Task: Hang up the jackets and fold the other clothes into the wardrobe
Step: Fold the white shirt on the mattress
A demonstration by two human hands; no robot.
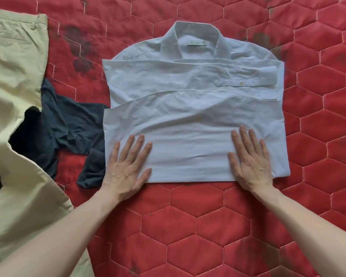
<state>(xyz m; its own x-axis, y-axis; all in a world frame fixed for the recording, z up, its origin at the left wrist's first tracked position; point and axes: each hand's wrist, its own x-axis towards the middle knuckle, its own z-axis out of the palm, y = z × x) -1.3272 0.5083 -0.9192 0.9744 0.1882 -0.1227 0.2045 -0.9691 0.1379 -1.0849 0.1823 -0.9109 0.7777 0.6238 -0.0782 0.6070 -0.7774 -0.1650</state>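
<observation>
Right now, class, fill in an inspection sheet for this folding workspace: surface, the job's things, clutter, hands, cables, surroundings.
Surface: red quilted bedcover with hexagon stitching and dark blotches near the top.
Job's things: light blue shirt, collar away from the person, sleeves folded across, lower part folded up.
Clutter: beige trousers at the left, overlapping a crumpled dark navy garment that lies against the shirt's left edge.
Hands: left hand and right hand lie flat, fingers straight, pressing the shirt's near edge.
Cables: nothing seen.
Surroundings: nothing seen beyond the bedcover; no wardrobe in view.
</observation>
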